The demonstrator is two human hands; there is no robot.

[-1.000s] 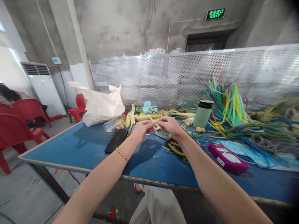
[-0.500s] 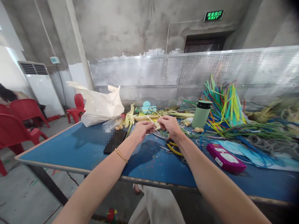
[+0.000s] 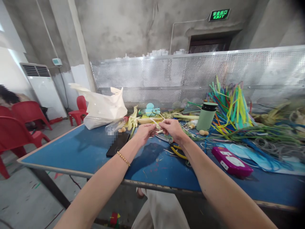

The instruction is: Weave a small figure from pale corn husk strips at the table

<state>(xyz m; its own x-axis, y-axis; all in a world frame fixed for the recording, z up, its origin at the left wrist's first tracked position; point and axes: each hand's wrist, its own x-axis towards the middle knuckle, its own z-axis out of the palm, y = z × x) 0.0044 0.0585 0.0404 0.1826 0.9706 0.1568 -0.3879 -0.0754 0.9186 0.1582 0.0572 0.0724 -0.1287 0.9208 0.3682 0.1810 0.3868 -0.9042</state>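
My left hand (image 3: 145, 132) and my right hand (image 3: 172, 128) are held close together above the blue table (image 3: 78, 149), fingers pinched. Between them they grip a thin pale leaf strip (image 3: 157, 125) that pokes up to the left and right. A gold bead bracelet (image 3: 124, 158) sits on my left wrist. Just below my right hand lie scissors with yellow handles (image 3: 176, 150). A black phone (image 3: 118, 143) lies left of my left hand.
A white plastic bag (image 3: 102, 106) and a clear bottle (image 3: 115, 125) stand at the back left. A green cup with a black lid (image 3: 206, 116), coloured strips (image 3: 230, 106), a magenta case (image 3: 231, 161) and tangled cords (image 3: 264, 140) fill the right. Red chairs (image 3: 16, 130) stand on the left.
My hands stay together on the strip, with only small finger movement. The view has shifted slightly.
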